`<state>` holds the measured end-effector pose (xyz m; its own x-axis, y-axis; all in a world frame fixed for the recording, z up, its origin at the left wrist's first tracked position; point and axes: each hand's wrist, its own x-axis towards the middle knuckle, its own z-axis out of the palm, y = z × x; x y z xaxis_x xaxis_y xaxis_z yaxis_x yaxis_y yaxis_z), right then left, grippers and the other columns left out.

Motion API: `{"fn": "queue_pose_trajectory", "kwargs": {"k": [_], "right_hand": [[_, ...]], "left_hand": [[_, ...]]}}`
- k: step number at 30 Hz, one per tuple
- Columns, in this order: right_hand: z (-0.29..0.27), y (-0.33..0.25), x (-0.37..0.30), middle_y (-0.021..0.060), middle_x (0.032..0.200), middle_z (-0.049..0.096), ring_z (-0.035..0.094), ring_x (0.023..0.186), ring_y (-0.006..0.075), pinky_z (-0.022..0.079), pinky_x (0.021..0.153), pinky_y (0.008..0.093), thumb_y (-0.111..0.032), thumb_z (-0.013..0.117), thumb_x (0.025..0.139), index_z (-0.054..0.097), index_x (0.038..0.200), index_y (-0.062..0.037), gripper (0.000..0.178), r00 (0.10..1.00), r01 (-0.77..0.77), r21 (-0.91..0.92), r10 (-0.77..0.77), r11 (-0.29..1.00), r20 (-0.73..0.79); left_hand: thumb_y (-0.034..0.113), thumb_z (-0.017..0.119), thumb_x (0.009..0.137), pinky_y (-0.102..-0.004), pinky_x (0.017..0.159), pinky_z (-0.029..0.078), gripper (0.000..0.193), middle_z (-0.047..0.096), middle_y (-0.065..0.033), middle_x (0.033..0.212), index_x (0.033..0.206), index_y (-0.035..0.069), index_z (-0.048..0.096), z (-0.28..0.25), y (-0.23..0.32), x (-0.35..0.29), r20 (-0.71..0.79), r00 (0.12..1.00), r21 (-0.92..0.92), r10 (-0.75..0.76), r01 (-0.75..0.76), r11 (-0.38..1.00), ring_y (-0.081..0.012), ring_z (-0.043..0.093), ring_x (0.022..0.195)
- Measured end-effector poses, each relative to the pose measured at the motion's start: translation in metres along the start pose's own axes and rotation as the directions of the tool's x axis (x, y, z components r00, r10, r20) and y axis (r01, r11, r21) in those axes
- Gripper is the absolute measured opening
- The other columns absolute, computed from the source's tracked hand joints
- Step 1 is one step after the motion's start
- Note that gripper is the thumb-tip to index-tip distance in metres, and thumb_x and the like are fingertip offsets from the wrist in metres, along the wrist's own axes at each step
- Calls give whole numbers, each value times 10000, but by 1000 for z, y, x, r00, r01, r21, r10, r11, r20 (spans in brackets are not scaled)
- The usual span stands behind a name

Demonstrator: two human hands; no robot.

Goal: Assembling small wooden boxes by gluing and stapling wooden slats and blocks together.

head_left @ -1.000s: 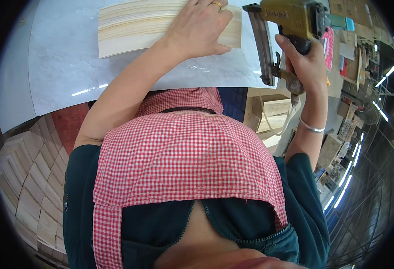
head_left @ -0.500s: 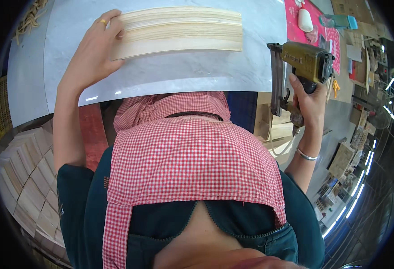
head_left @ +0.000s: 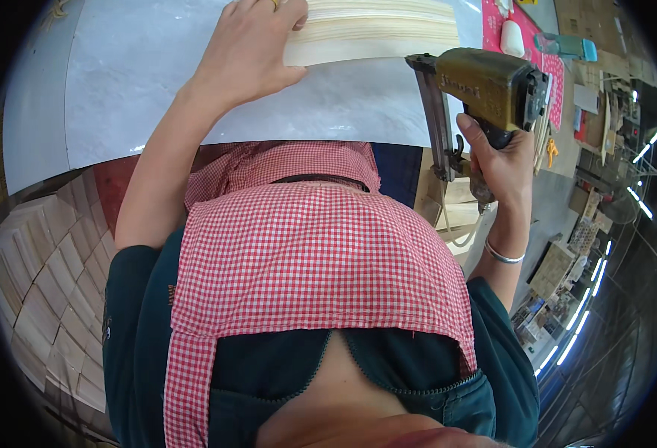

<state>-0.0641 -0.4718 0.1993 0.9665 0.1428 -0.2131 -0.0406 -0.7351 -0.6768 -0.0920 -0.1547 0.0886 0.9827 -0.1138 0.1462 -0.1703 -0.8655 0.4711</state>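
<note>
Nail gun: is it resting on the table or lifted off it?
Lifted. The right hand holds the nail gun by its grip beyond the table edge, nose pointing down, clear of the wood stack.

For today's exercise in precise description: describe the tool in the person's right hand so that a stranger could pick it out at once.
Start at the grey table along the top. Off its right corner, the right hand grips a nail gun by its handle. It is an olive-brass metal body with a long dark magazine hanging down, unlike the pale wood stack under the left hand.

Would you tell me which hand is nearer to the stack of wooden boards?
Left. The left hand rests on the stack of wooden boards; the right hand grips the nail gun beside it.
</note>
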Motion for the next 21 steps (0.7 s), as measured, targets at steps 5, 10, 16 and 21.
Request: {"fn": "queue_pose_trajectory", "kwargs": {"k": [5, 10, 16, 21], "right_hand": [[1, -8, 3, -2, 531, 563, 437, 427, 76, 325, 402, 245, -160, 815, 858, 714, 879, 28, 215, 999, 36, -40, -34, 999, 43], [2, -9, 6, 2, 532, 568, 431, 423, 75, 326, 401, 245, -157, 807, 864, 718, 911, 37, 218, 997, 21, -69, -16, 997, 74], [9, -22, 7, 15, 556, 595, 450, 442, 79, 345, 415, 247, -162, 804, 869, 722, 911, 33, 216, 994, -42, -144, 55, 989, 89], [18, -33, 9, 43, 658, 671, 527, 494, 96, 396, 447, 243, -146, 820, 855, 723, 961, 25, 224, 996, 29, -280, -3, 960, 94]], "left_hand": [[244, 816, 710, -472, 1066, 388, 448, 501, -207, 1303, 1024, 68, 550, -2, -1, 3, 2, 1000, -94, 8, -8, 996, -387, 471, 1232], [242, 814, 701, -460, 1054, 392, 459, 497, -194, 1307, 1035, 77, 547, 1, -1, 3, -10, 1000, -95, 16, -17, 995, -381, 474, 1218], [245, 826, 678, -461, 1071, 384, 499, 487, -201, 1339, 1050, 72, 542, 4, -7, -3, -27, 1000, -173, 2, -7, 985, -384, 466, 1241], [235, 836, 677, -474, 1087, 385, 550, 445, -220, 1395, 1106, 62, 540, 13, -26, -7, 109, 994, -322, -20, 54, 945, -395, 446, 1281]]}}
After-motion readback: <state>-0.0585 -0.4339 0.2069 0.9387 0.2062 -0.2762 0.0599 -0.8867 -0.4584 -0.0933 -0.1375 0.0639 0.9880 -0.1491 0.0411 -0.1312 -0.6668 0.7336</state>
